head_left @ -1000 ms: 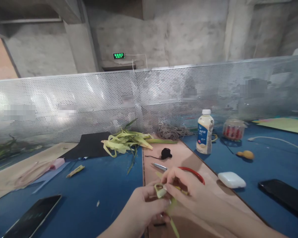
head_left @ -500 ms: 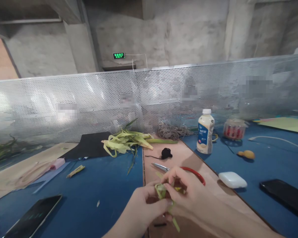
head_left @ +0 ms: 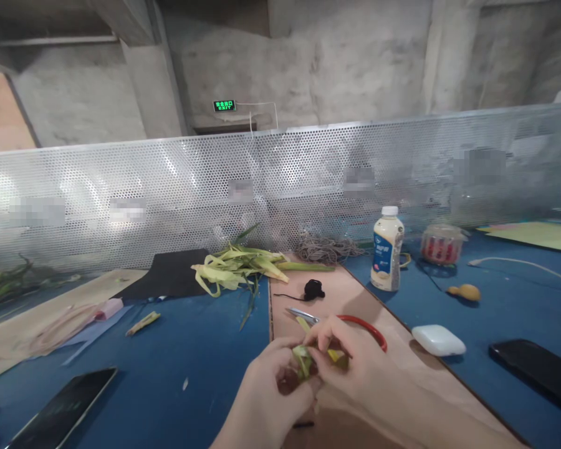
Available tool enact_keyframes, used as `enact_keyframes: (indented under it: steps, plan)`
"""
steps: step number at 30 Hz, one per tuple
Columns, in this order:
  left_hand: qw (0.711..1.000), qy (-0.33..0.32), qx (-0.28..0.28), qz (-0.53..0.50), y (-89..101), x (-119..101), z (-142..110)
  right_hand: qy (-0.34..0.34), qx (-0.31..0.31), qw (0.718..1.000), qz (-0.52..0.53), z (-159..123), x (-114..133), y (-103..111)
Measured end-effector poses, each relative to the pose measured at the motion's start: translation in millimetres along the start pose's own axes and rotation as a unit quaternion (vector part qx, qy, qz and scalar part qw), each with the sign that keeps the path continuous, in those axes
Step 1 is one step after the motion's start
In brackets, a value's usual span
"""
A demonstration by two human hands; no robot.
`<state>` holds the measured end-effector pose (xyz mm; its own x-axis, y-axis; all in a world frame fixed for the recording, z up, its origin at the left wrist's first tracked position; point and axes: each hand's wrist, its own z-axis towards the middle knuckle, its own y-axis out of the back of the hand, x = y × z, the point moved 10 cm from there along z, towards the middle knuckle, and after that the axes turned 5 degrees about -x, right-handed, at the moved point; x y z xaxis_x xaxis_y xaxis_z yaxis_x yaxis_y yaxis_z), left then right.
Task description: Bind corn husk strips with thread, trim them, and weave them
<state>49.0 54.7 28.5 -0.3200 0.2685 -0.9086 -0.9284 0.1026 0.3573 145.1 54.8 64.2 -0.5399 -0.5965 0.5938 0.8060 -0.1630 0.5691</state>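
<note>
Close together over the brown board, both hands work on a small folded strip of green corn husk [head_left: 302,360]. My left hand [head_left: 270,380] pinches it from the left, thumb and fingers curled around it. From the other side my right hand [head_left: 359,365] grips it between thumb and bent fingers, which partly hide it. Just behind the hands lie scissors with red handles [head_left: 371,329], their blades pointing left and their middle covered by the right hand. Something yellow [head_left: 337,357] shows beneath the right fingers; its kind is unclear. A black yarn ball [head_left: 314,289] rests farther back.
Loose corn husks [head_left: 243,265] and grey cord [head_left: 325,248] lie along the perforated metal screen [head_left: 191,187]. Rightward stand a bottle [head_left: 387,252] and a clear tub [head_left: 442,244], with a white case [head_left: 438,340] and black phone [head_left: 537,374] nearer. Another phone [head_left: 63,411] lies left.
The husk's long end, which hung below my hands, no longer shows there. My left hand has shifted slightly right, and more of the yellow thing shows under my right fingers.
</note>
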Motion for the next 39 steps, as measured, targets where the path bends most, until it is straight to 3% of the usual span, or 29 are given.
enact_keyframes:
  steps: [6, 13, 21, 30, 39]
  plan:
    - [0.996, 0.035, -0.04, -0.068, 2.5, 15, 1, 0.031, -0.017, 0.999, -0.026, -3, 2, 1]
    - [0.992, 0.03, -0.056, -0.11, 5.7, 13, 1, 0.008, 0.002, 1.0, -0.008, -3, -4, -2]
    - [0.994, 0.032, -0.06, -0.082, 6.8, 13, -1, 0.016, 0.011, 1.0, 0.024, -4, -11, -10]
    - [0.999, 0.022, -0.028, -0.021, 7.3, 7, -1, 0.007, 0.032, 0.999, 0.028, -3, -4, -5]
    - [0.999, 0.022, -0.018, -0.041, 5.2, 6, -2, -0.047, 0.023, 0.998, 0.047, -1, -6, -1]
